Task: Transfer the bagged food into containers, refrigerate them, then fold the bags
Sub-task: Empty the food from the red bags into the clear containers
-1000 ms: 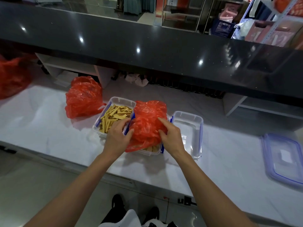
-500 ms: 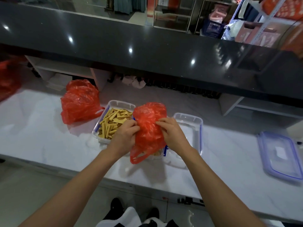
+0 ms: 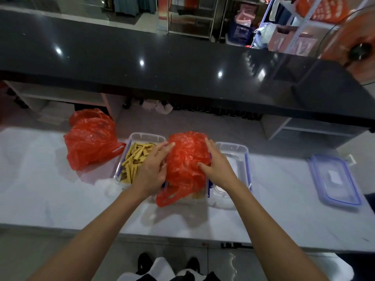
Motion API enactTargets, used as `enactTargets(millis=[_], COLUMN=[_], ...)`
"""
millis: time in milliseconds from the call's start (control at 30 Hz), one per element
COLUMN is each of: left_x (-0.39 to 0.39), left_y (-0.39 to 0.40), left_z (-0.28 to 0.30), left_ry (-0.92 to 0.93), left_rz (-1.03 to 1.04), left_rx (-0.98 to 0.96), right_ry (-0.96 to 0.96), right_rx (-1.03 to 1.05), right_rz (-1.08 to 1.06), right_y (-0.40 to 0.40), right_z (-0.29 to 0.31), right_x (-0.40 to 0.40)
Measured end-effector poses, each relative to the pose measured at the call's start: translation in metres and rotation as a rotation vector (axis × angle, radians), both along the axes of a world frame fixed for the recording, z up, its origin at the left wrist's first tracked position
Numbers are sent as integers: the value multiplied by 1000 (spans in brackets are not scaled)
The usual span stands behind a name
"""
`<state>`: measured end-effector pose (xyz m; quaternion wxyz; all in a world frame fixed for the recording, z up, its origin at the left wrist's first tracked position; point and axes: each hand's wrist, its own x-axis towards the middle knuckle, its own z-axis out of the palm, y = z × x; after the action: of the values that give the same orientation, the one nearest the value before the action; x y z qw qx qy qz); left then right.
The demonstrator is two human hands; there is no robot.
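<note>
On the white tabletop (image 3: 50,199), three clear containers stand side by side. The left container (image 3: 140,138) holds yellow-brown food sticks (image 3: 135,159). A red plastic bag (image 3: 187,159) covers the middle one, a few sticks showing beneath. The right container (image 3: 241,159) looks empty. The left hand (image 3: 151,169) and right hand (image 3: 217,165) press the bag from either side, fingers nearly straight. A second red bag (image 3: 91,138) sits left; a lid (image 3: 334,179) lies right.

Both forearms are bare to the bottom edge of the picture, with no sleeve, watch or ring to see on the left hand (image 3: 151,171) or the right hand (image 3: 218,169). Low in the picture are two black shoes (image 3: 145,263) and light, whitish trouser legs (image 3: 162,269) with a dark edge below them.
</note>
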<state>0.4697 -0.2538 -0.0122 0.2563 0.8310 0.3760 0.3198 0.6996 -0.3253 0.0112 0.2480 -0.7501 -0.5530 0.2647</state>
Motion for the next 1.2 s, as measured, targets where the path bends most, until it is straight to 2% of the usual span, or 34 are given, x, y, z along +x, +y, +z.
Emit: enactTargets(millis=[100, 233, 333, 500, 733, 933, 1033, 1100, 1200], left_x=[-2, -6, -4, -2, 2, 7, 5, 1, 0], left_y=[-3, -5, -2, 9, 17, 11, 4, -5, -13], left_z=[0, -9, -10, 17, 45, 37, 29, 19, 11], left_ry=[133, 285, 159, -59, -113, 56, 240, 354, 416], left_rz=[-138, -243, -201, -106, -34, -98, -245, -332, -329], left_rx=[15, 47, 80, 147, 214, 265, 260, 230, 166], right_ry=[-58, -278, -360, -130, -122, -98, -93, -81, -66], right_rx=[-70, 53, 106, 236, 320, 262, 267, 291, 275], right_rz=[6, 27, 21, -26, 34, 67, 55, 40, 92], right_y=[2, -2, -2, 2, 5, -2, -5, -7, -11], right_z=[-5, -13, -16, 16, 41, 32, 25, 21, 13], right_x=[-5, -11, -12, -11, 8, 23, 33, 39, 45])
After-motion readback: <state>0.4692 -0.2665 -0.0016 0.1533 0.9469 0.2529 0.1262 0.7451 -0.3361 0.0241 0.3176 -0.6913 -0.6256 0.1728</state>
